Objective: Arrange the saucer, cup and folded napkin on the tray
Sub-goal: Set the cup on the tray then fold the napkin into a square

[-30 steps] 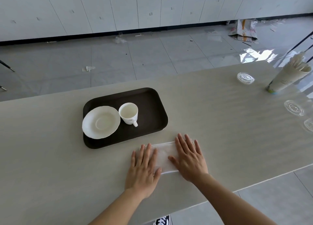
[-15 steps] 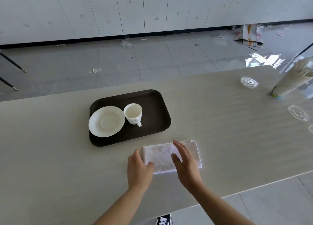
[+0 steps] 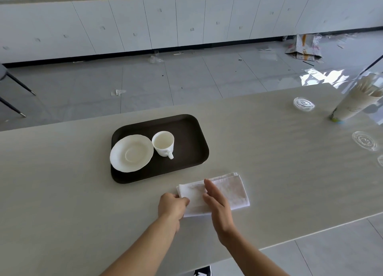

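So: folded white napkin (image 3: 215, 193) lay flat on the beige table (image 3: 279, 151), just in front of the dark brown tray (image 3: 192, 136) and slightly to its right, not on it. Left hand (image 3: 172, 206) was curled at the napkin's near-left corner, thumb and fingers closed on that edge, pinching the cloth. Right hand (image 3: 217, 203) stood on edge over the middle of the napkin, fingers straight and together, palm facing left; couldn't tell whether it actually touched the fabric.

Tray held the white saucer (image 3: 131, 153) on its left half, rim overhanging the tray's left edge a bit. White cup (image 3: 163, 144) stood upright on the tray floor just right of the saucer, not on it, handle pointing toward the camera, empty. Right third of the tray was bare.

Far right of the table: a tilted stack of paper cups (image 3: 352, 105) and a few clear plastic lids (image 3: 303, 104), well apart from the tray.
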A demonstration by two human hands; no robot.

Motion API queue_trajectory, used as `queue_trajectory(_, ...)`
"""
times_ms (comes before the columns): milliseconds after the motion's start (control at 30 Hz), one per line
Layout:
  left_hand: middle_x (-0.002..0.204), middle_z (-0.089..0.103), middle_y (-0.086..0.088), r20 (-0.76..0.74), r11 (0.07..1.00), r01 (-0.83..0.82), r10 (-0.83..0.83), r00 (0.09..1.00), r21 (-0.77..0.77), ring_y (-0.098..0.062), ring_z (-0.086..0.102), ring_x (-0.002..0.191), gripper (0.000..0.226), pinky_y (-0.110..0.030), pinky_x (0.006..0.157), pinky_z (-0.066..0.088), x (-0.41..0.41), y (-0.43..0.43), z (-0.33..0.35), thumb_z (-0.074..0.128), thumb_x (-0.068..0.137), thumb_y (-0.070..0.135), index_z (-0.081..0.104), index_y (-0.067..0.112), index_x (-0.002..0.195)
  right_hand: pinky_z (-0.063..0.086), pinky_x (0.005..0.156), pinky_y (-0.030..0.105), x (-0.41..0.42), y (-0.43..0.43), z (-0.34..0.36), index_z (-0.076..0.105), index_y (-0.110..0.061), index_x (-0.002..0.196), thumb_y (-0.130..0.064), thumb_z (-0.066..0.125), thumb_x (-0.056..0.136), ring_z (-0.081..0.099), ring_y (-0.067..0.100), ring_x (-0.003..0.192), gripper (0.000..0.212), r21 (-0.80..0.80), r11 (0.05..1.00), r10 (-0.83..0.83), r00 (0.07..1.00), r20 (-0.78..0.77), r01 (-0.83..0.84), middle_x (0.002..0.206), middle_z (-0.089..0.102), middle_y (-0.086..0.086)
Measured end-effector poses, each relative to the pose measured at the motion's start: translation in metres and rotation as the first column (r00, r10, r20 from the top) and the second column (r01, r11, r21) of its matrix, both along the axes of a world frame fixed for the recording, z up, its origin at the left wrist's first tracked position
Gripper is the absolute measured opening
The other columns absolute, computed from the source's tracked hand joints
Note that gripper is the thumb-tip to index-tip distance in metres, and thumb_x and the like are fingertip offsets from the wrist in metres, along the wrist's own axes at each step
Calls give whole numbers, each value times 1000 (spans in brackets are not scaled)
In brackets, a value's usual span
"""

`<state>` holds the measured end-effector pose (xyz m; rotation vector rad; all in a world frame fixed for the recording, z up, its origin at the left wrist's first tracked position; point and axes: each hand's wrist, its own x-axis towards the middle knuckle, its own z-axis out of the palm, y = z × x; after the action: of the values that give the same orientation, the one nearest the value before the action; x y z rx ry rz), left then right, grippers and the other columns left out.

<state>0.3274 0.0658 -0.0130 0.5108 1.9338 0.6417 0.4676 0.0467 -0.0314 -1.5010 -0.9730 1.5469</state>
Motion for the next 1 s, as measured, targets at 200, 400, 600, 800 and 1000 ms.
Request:
queue_trajectory(200,70,64,-24,2,993,-77,77,997,88,-30,54,61,18,-37,55,46,1,-4,-2,63,70,9,64,-8,76,41,98,8,7,-23,-9,52,-25,145,-3,53,100,48,-14,128,50,40,999,17,999,39,-19,143,55,-19)
queue_trajectory(400,61,61,-4,-88,976,-7,27,996,215,-23,53,57,5,-34,53,45,7,-9,8,61,72,11,62,12,67,48,92,6,16,-19,0,66,-25,128,5,56,96,63,-2,117,45,82,989,-129,990,61,124,128,68,-14)
queue_trajectory(600,72,67,7,-255,934,153,-70,964,322,-12,61,70,9,-27,55,41,12,-8,25,64,74,16,63,23,80,53,84,38,75,3,4,66,-9,126,-15,68,93,66,31,97,34,228,964,-263,608,749,136,114,67,8)
queue_trajectory(800,75,67,4,-263,841,312,-211,941,442,-13,60,73,20,-30,62,47,38,-7,36,62,69,13,67,26,85,41,56,33,80,24,7,52,-15,59,-21,65,92,53,31,58,36,-13,996,-44,635,772,84,56,54,4)
queue_trajectory(1000,80,66,3,-425,742,471,-274,863,478,-15,58,74,25,-30,68,49,74,6,33,63,72,6,72,18,91,47,47,29,82,27,8,60,1,65,-19,66,89,68,16,45,32,-67,992,-28,718,696,104,57,68,15)
